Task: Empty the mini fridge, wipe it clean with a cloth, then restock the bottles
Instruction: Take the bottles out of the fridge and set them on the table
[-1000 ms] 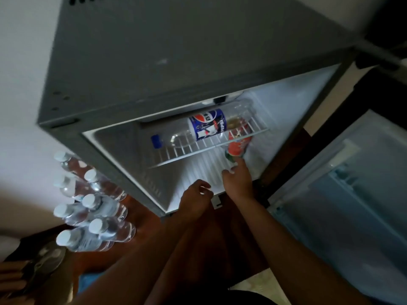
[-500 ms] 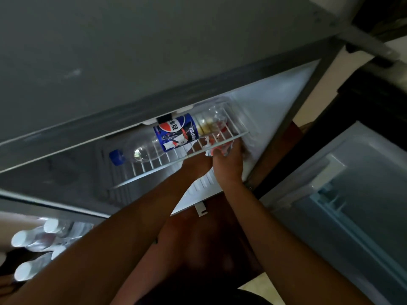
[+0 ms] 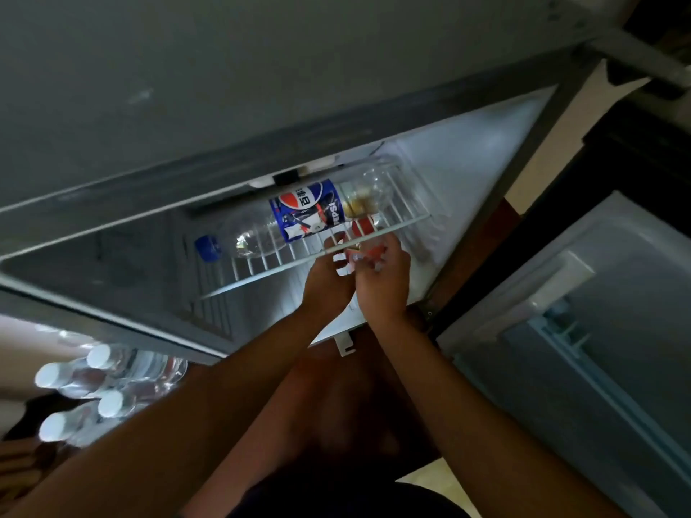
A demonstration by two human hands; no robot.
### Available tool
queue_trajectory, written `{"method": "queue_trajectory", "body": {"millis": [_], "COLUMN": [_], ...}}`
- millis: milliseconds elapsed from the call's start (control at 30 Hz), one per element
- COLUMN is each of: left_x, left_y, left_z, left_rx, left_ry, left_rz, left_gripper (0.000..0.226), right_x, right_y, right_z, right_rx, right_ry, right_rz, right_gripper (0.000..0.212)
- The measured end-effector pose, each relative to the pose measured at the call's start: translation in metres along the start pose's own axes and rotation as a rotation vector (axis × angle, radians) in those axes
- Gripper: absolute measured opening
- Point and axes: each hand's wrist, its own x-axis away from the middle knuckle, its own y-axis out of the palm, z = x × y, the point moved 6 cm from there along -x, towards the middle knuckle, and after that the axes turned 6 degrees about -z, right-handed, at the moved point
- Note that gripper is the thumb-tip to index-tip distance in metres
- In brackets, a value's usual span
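Bottle (image 3: 368,243), red-labelled, sits under the wire shelf (image 3: 318,256) at frame centre, just above both hands. Right hand (image 3: 381,282) curls round it; left hand (image 3: 329,282) touches alongside, grip unclear. Pepsi bottle (image 3: 299,214) lies lengthwise on the shelf.

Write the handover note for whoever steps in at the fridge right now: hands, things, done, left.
Left hand: under the front edge of the wire shelf, fingers curled beside the red can; whether it grips is unclear.
Right hand: holds the red can below the shelf.
Pepsi bottle: lying on its side on the shelf, nearly empty.
Water bottles: outside, lying left of the mini fridge; its door is open.
Done: most bottles out.
Left: remove can and Pepsi bottle, wipe, restock. No cloth in view.
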Motion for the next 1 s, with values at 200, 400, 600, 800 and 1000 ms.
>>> {"method": "queue_trajectory", "body": {"millis": [200,400,600,800,1000], "left_x": [0.049,0.097,0.152,0.218,0.276], "left_y": [-0.019,-0.045,-0.072,-0.108,-0.152], "left_z": [-0.025,-0.056,-0.088,-0.141,-0.167], "left_rx": [0.136,0.159,0.163,0.095,-0.002], "left_ry": [0.072,0.033,-0.003,-0.052,-0.047], "left_rz": [0.099,0.153,0.161,0.2,0.331], "left_gripper": [0.056,0.057,0.054,0.061,0.073], "right_x": [0.038,0.085,0.144,0.221,0.282], "right_y": [0.009,0.029,0.051,0.087,0.123], "right_z": [-0.009,-0.015,-0.012,0.0,0.018], "right_rx": [0.07,0.129,0.198,0.202,0.251], "right_ry": [-0.013,-0.084,-0.104,-0.117,-0.082], "right_rz": [-0.105,-0.216,-0.288,-0.477,-0.673], "right_gripper": [0.042,0.038,0.034,0.042,0.058]}}
